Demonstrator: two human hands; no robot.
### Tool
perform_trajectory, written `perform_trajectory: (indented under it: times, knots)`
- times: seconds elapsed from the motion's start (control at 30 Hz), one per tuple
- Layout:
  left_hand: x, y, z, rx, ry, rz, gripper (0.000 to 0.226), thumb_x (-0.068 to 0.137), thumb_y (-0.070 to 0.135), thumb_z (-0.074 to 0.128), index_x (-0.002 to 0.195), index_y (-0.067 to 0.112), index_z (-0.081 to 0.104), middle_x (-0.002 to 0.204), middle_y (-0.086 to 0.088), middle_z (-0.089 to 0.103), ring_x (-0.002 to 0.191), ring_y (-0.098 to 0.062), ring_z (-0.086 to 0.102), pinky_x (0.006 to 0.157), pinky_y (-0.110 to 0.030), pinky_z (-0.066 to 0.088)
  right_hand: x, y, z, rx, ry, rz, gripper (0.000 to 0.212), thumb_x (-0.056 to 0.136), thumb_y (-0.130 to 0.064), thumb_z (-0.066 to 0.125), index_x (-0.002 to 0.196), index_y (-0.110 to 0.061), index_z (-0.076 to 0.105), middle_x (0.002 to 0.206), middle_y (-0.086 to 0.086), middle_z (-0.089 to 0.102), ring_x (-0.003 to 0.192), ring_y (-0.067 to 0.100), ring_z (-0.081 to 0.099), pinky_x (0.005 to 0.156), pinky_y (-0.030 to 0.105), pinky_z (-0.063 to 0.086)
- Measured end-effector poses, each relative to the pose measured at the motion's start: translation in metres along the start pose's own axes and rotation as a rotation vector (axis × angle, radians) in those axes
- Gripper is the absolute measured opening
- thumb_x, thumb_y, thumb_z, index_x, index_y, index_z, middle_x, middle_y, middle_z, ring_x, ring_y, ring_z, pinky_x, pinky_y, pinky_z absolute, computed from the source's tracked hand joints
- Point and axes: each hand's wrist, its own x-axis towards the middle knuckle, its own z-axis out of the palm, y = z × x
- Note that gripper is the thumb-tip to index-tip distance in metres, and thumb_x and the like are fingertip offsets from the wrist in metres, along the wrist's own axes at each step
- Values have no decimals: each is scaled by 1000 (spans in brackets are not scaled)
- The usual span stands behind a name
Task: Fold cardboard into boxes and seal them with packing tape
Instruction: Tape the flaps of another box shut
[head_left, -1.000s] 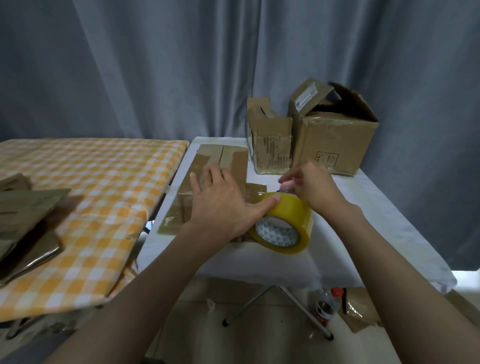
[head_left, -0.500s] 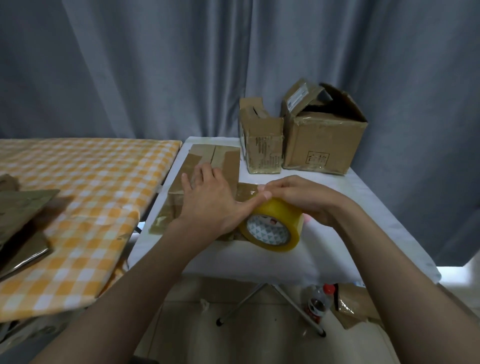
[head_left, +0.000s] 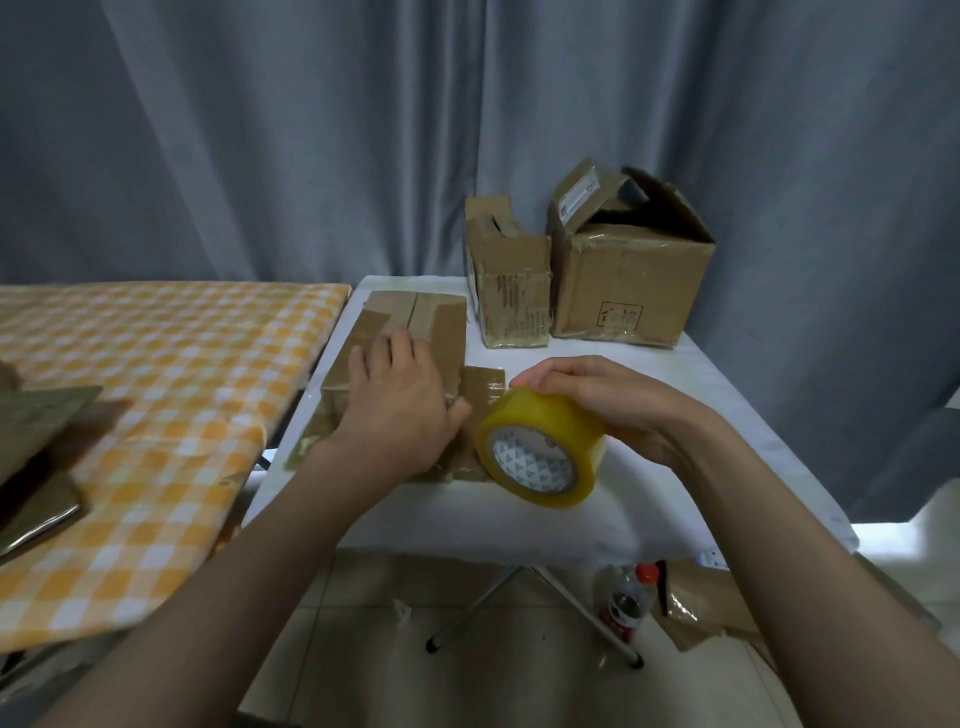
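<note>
Left hand (head_left: 397, 402) presses flat on the cardboard box (head_left: 413, 322); right hand (head_left: 613, 410) grips the tape roll (head_left: 540, 447) on the desk (head_left: 727, 415)

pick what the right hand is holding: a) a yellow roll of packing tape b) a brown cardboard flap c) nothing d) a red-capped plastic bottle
a: the right hand curls its fingers over the yellow roll of packing tape, while the left hand lies flat on the brown flattened cardboard box.

Flattened brown cardboard (head_left: 415, 332) lies on the white counter (head_left: 727, 415), glossy tape across it. At its four o'clock, a yellow tape roll (head_left: 540, 452) stands tilted on edge, patterned core facing us.
</note>
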Motion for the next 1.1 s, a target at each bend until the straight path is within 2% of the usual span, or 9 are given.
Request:
perform_trajectory:
  times: [0.13, 0.2, 0.27, 0.37, 0.43, 0.5, 0.67, 1.0, 1.1]
  knots:
    - [2, -6, -5, -104, -42, 30, 88, 88, 69, 47, 153, 18, 17, 156, -15, 20, 147, -33, 16, 122, -54, 9, -11, -1, 2, 59, 16, -2, 21, 94, -26, 59, 109, -32, 74, 118, 1, 65, 107, 22, 63, 92, 37, 57]
    - [2, -9, -14, -257, -4, 28, 93, 81, 77, 46, 154, 23, 24, 157, -10, 23, 147, -30, 18, 122, -51, 6, -16, -1, 4, 93, 32, -18, 24, 92, -23, 63, 112, -35, 71, 111, 0, 67, 102, 19, 64, 89, 36, 56]
    - [1, -9, -21, -335, 117, 99, 77, 85, 71, 45, 145, 24, 45, 150, -5, 38, 142, -23, 28, 121, -50, 9, -21, 0, 7, 119, 40, -57, 27, 92, -20, 66, 114, -35, 68, 100, 3, 71, 93, 17, 65, 87, 36, 53]
    - [-1, 4, -26, -325, 194, 242, 56, 89, 64, 48, 126, 27, 66, 121, 5, 62, 115, -14, 47, 108, -38, 26, -25, -3, 12, 197, 59, -136, 30, 91, -17, 68, 117, -32, 63, 89, 7, 67, 86, 19, 60, 82, 38, 44]
    - [-4, 12, -26, -354, 145, 264, 57, 85, 68, 50, 124, 31, 68, 110, 9, 65, 105, -11, 48, 96, -34, 32, -27, -5, 14, 247, 64, -170, 34, 89, -22, 73, 119, -33, 61, 91, 10, 68, 88, 20, 62, 84, 37, 45]
    - [-4, 17, -26, -400, 131, 252, 53, 84, 65, 56, 125, 33, 67, 114, 8, 66, 108, -15, 51, 98, -39, 36, -28, -5, 15, 267, 78, -198, 38, 88, -24, 75, 120, -33, 59, 92, 10, 68, 86, 18, 64, 81, 32, 49]
    - [-4, 22, -34, -516, 236, 202, 32, 81, 46, 75, 110, 32, 75, 108, 7, 69, 98, -15, 57, 93, -44, 45, -30, -3, 19, 267, 152, -241, 36, 93, -14, 69, 121, -31, 55, 87, 4, 67, 70, 2, 63, 57, 13, 47]
    - [-7, 37, -27, -542, 306, 137, 23, 81, 33, 79, 103, 27, 78, 98, 7, 71, 87, -12, 61, 78, -27, 47, -26, 3, 23, 219, 252, -243, 32, 93, -20, 70, 115, -36, 54, 77, -7, 67, 67, -3, 62, 67, 22, 44]
    - [-6, 40, -22, -551, 255, 188, 28, 89, 21, 71, 117, 23, 73, 104, 3, 64, 97, -15, 59, 86, -30, 47, -27, 3, 23, 223, 246, -231, 36, 91, -15, 71, 114, -37, 54, 80, -7, 67, 68, 1, 63, 61, 18, 46]
